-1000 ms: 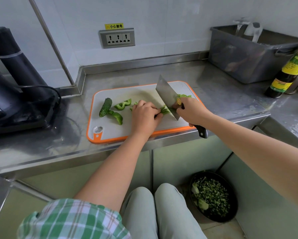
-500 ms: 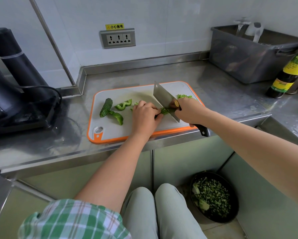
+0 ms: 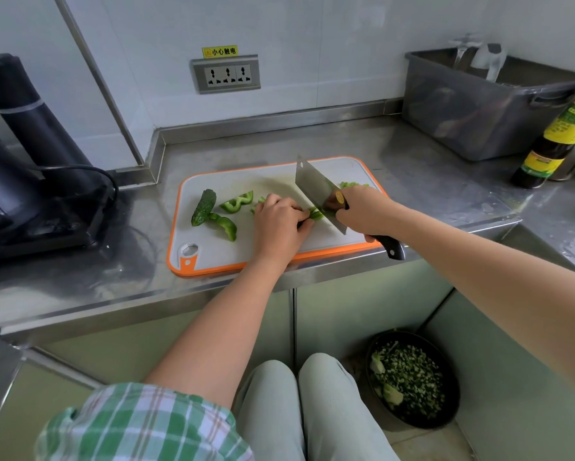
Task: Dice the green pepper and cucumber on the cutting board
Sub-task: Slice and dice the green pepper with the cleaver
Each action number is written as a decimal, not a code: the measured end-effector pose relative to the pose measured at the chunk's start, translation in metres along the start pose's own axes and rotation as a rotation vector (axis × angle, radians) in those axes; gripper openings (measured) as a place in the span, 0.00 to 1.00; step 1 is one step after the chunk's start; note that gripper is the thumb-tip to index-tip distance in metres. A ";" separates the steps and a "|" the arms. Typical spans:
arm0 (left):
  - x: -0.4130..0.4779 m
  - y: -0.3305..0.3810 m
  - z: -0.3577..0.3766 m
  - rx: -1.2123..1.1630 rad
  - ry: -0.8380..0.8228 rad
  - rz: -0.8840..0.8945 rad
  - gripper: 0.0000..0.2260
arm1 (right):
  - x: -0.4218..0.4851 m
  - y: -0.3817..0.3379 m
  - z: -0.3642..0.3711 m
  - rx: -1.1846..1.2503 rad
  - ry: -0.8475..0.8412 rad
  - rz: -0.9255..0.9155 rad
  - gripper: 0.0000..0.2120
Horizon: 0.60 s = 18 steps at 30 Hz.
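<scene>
Chopping at the green pepper: the right hand [image 3: 362, 211] is wrapping its fingers round the cleaver [image 3: 316, 191] up where blade meets handle, with the dark handle end poking out behind the wrist. The left hand [image 3: 279, 224] is curling its fingers down over the pepper strips [image 3: 314, 214], pinning them to the cutting board [image 3: 212, 257]. Only a short green stub is showing between the knuckles and the steel.

That gap is what matters. The strips are lying with their long axis running from the left hand toward the right, and the blade is standing across them just beside the left fingertips. The next cut, I'd judge, is calling for those fingers to be edging away from the knife.

Just beyond the right hand a small heap of diced pepper [image 3: 352, 185] is sitting. Out past the left hand, well clear of the blade, a pepper ring [image 3: 237, 202], a curved pepper piece [image 3: 226, 226] and the cucumber [image 3: 203, 207] are lying uncut. The cucumber is lying farthest out, its length pointing away from the person. The left hand is nearer them, so it is likely doing the fetching.
</scene>
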State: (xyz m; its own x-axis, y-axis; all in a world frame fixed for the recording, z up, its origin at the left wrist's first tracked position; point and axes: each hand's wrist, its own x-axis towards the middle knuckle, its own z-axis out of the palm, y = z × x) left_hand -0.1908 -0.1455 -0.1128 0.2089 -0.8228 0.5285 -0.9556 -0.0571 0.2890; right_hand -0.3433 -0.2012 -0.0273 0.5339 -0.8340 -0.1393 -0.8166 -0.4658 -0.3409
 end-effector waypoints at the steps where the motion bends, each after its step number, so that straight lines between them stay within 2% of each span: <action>1: 0.000 0.000 0.000 -0.001 0.000 0.000 0.07 | 0.000 -0.001 0.001 0.000 0.001 0.003 0.06; 5: 0.001 0.000 0.001 -0.006 0.005 0.004 0.06 | 0.000 0.000 0.008 0.021 0.054 0.002 0.02; 10: 0.001 0.000 0.001 -0.010 0.018 0.002 0.05 | -0.002 0.009 0.007 0.086 0.130 0.017 0.04; 14: 0.001 0.000 0.000 -0.001 0.020 0.006 0.06 | -0.003 0.005 -0.003 0.027 0.022 0.007 0.02; 18: 0.001 0.000 0.000 -0.019 0.001 -0.001 0.06 | -0.003 0.004 0.000 -0.012 -0.008 -0.016 0.04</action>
State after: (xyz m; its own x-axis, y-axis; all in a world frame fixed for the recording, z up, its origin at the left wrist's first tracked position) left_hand -0.1904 -0.1462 -0.1127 0.2103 -0.8223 0.5287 -0.9512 -0.0473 0.3049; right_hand -0.3485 -0.2004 -0.0282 0.5489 -0.8239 -0.1410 -0.8103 -0.4831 -0.3316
